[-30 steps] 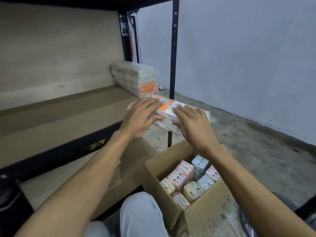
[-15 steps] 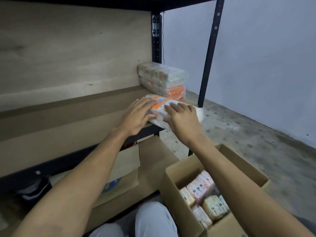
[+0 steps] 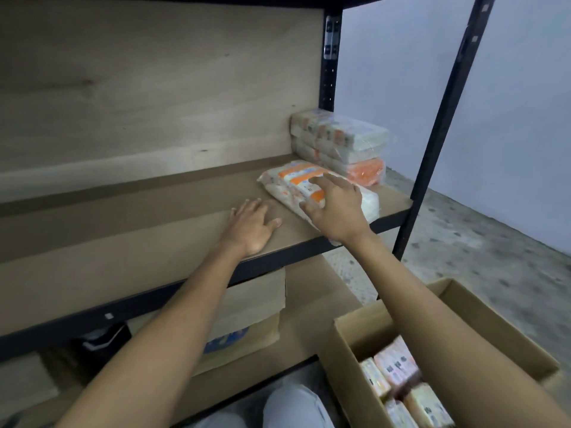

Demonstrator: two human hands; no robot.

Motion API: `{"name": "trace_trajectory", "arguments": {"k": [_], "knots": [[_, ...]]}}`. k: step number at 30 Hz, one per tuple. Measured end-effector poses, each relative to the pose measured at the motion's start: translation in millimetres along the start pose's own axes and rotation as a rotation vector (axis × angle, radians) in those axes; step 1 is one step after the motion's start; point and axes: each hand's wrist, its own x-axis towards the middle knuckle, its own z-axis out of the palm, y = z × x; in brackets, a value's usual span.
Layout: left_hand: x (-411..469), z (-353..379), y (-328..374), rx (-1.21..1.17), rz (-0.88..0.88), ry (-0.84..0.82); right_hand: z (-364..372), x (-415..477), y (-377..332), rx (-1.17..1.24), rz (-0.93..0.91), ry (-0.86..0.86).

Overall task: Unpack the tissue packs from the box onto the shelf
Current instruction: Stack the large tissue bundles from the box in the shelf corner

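An orange and white tissue pack [image 3: 292,185] lies flat on the wooden shelf [image 3: 148,223], in front of a stack of two more packs [image 3: 343,143] at the shelf's back right corner. My right hand [image 3: 335,208] rests on top of the flat pack with fingers spread, not gripping it. My left hand [image 3: 251,227] lies flat on the bare shelf board just left of the pack, holding nothing. The open cardboard box [image 3: 463,307] stands on the floor at the lower right, with several tissue packs [image 3: 398,375] still upright inside, partly hidden by my right forearm.
Black metal uprights [image 3: 441,125] frame the shelf's right end. Under the shelf sit a folded cardboard piece [image 3: 250,319] and a dark object [image 3: 102,341]. My knee [image 3: 293,409] shows at the bottom. Grey concrete floor [image 3: 494,242] and a pale wall lie to the right.
The pack has gone from held over the shelf's edge to lying flat on the shelf. My left hand has come off it onto the bare board; my right hand now only rests on it.
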Motion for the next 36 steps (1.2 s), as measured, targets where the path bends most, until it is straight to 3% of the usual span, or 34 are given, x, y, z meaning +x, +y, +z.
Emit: {"name": "trace_trajectory", "arguments": {"k": [3,10,21,36], "knots": [[1,1,4,0.02,0.017,-0.011,-14,-7,10,0.137,-0.067,0.047],[-3,1,6,0.018,0.003,0.012,-9,-27,44,-0.193,-0.15,-0.006],[-2,0,8,0.02,-0.008,0.046,12,-20,40,-0.114,-0.102,0.079],[2,3,4,-0.013,-0.006,0.059,25,-11,36,-0.043,-0.188,0.271]]}}
